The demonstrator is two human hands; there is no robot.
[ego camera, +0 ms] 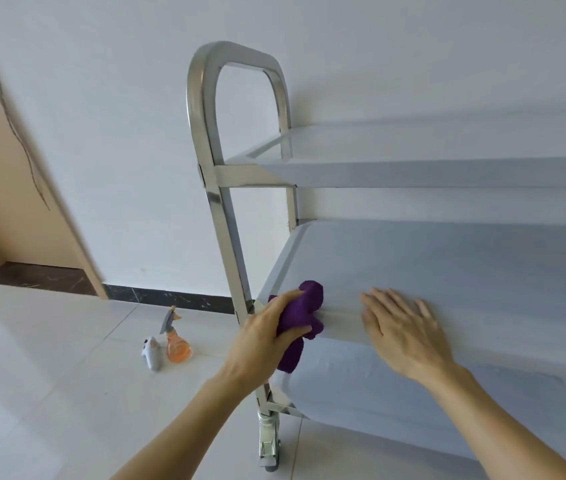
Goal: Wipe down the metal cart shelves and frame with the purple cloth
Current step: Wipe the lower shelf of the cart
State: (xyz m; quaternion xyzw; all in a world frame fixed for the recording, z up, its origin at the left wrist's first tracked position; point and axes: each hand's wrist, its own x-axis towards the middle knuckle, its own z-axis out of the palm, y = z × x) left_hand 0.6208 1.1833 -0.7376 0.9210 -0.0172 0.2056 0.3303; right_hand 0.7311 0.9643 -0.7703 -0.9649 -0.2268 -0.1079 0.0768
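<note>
A steel cart [220, 202] with a looped handle stands against the white wall. Three shelves show: top shelf [413, 173], middle shelf [447, 265] and bottom shelf [395, 396]. My left hand [264, 336] grips the bunched purple cloth [304, 315] against the front left corner of the middle shelf, beside the upright post. Part of the cloth hangs below the shelf's edge. My right hand [404, 332] lies flat, fingers spread, on the front rim of the same shelf, a little to the right of the cloth.
Two spray bottles stand on the tiled floor left of the cart: an orange one [176, 342] and a white one [152, 355]. A locking caster [269, 445] sits under the near post. A beige door frame [32, 188] leans at far left.
</note>
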